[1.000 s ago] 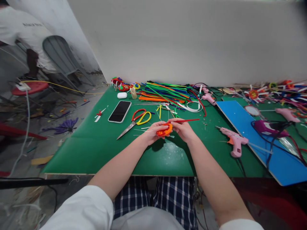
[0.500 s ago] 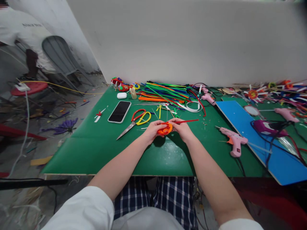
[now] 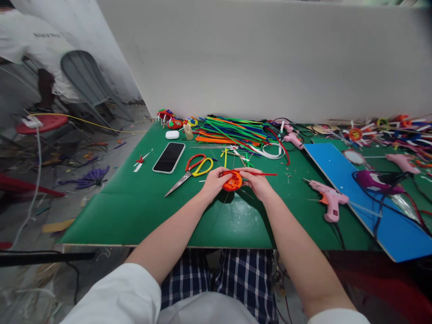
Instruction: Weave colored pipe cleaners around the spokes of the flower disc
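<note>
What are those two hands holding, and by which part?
The left hand holds an orange coil by its left edge. The right hand pinches a red strip beside the coil's right edge; whether it also grips the coil, I can't tell.

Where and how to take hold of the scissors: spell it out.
Best, I'd judge, by the red handle loop and yellow handle loop, coming from the right: the scissors lie flat, loops toward the far right, while the pointed blades face near left.
</note>
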`<state>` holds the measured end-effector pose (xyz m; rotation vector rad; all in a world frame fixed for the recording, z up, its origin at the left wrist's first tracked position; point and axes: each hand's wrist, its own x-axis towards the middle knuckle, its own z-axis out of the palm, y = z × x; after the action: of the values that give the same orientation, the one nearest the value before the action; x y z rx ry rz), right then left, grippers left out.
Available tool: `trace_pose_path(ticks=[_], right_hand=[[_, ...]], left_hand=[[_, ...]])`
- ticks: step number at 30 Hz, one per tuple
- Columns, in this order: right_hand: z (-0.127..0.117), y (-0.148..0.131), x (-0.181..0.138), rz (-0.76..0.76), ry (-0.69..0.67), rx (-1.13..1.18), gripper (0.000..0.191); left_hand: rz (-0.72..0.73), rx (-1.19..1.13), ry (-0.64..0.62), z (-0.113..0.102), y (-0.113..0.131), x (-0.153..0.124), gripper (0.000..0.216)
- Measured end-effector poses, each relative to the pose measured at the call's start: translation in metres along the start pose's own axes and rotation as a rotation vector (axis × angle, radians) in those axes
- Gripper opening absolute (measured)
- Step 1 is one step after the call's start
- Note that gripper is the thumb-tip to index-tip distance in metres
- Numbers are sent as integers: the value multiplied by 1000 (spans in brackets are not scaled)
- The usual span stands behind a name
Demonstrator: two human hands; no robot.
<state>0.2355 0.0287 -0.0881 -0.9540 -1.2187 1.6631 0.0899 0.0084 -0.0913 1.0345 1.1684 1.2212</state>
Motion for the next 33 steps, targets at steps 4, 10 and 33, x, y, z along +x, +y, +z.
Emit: trace_pose_path(ticks=[4,10,33], right_hand=[[-1,0,0,9,-26,-17,28],[-2,2,2,29,26,-91,28],[-13,3,7,-86,192,-116,21]], left_hand=[[25,1,15,-1,-3,1,22],[106,66,-31,-2,-10,3,24],[-180,-192,-458,-9,19,-12,40]])
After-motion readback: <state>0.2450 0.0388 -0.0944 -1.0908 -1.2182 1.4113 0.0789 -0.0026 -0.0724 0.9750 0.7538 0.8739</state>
